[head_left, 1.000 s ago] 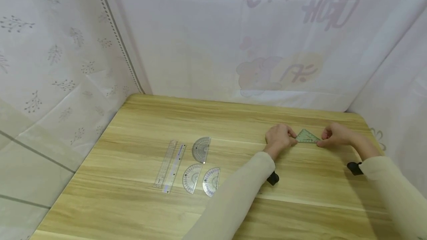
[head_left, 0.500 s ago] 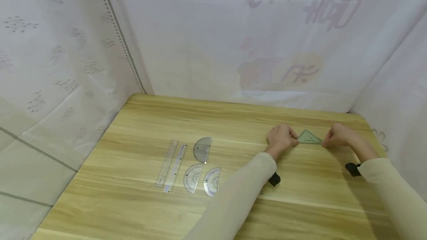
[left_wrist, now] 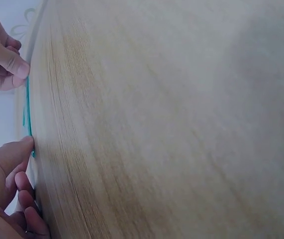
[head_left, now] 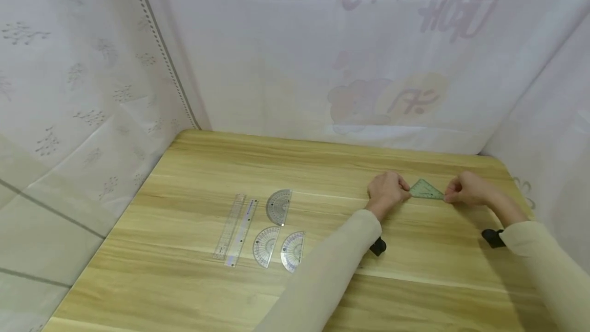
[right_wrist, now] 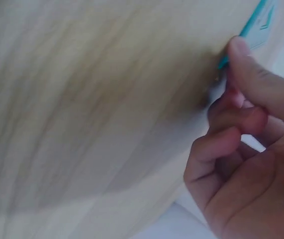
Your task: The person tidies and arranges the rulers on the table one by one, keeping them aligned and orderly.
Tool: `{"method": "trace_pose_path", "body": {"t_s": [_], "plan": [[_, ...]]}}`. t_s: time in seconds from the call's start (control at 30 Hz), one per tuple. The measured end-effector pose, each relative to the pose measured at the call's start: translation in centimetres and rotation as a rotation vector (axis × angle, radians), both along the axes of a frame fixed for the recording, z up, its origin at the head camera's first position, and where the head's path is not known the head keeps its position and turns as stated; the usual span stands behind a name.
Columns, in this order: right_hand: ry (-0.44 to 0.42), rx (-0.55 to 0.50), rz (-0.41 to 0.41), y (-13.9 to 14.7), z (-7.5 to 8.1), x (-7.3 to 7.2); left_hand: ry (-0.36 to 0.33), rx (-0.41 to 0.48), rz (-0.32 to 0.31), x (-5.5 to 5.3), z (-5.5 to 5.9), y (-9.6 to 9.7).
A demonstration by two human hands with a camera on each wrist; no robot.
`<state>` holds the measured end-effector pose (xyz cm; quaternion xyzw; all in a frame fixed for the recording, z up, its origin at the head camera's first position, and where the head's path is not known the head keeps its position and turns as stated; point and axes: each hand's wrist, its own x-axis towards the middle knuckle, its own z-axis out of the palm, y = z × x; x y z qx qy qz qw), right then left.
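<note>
A green-tinted triangular set square (head_left: 425, 190) lies at the right rear of the table, its long edge facing the person. My left hand (head_left: 386, 188) pinches its left corner, and my right hand (head_left: 467, 188) pinches the right corner between thumb and fingertips. In the left wrist view the set square's teal edge (left_wrist: 29, 107) runs edge-on between the two hands, close along the wood. Seen from the right wrist, the thumb (right_wrist: 246, 64) presses on one teal corner while the other fingers curl beneath. Both corners are partly hidden by the fingertips.
Two clear rulers (head_left: 241, 233) lie side by side on the wooden table (head_left: 184, 209), left of three clear protractors (head_left: 278, 208). The left forearm passes close to the nearest protractor (head_left: 292, 251). Patterned fabric (head_left: 258, 65) hangs behind the table and at both sides.
The right fingertips have shifted slightly rightward, toward the set square's outer tip. The left hand, rulers and protractors look nearly unchanged.
</note>
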<state>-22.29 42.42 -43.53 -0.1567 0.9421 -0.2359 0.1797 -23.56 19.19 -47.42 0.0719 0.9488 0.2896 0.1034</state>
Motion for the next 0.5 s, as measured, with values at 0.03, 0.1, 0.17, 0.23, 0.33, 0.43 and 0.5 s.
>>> {"method": "trace_pose_path", "body": {"t_s": [0.03, 0.1, 0.17, 0.23, 0.33, 0.43, 0.5], "plan": [[0.009, -0.011, 0.008, 0.1, -0.1, 0.0, 0.003, -0.004, -0.002, -0.1, 0.0, -0.1], [0.02, -0.027, 0.026, 0.2, -0.3, -0.1, 0.007, -0.009, -0.003, -0.1, 0.1, -0.2], [0.023, -0.039, 0.046, 0.2, -0.4, -0.3, 0.008, -0.008, -0.005, 0.0, 0.2, -0.3], [0.023, -0.069, 0.068, 0.2, -0.4, -0.5, 0.007, -0.002, -0.002, 0.2, 0.3, -0.3], [0.008, -0.103, 0.107, -0.1, -0.1, -1.0, 0.005, 0.005, -0.003, 0.2, 0.3, -0.2], [-0.021, -0.123, 0.146, -0.4, 0.2, -1.8, -0.005, 0.004, -0.007, 0.0, 0.3, -0.1], [-0.03, -0.123, 0.168, -0.5, 0.1, -2.2, -0.012, -0.001, -0.009, -0.1, 0.2, 0.0]]}}
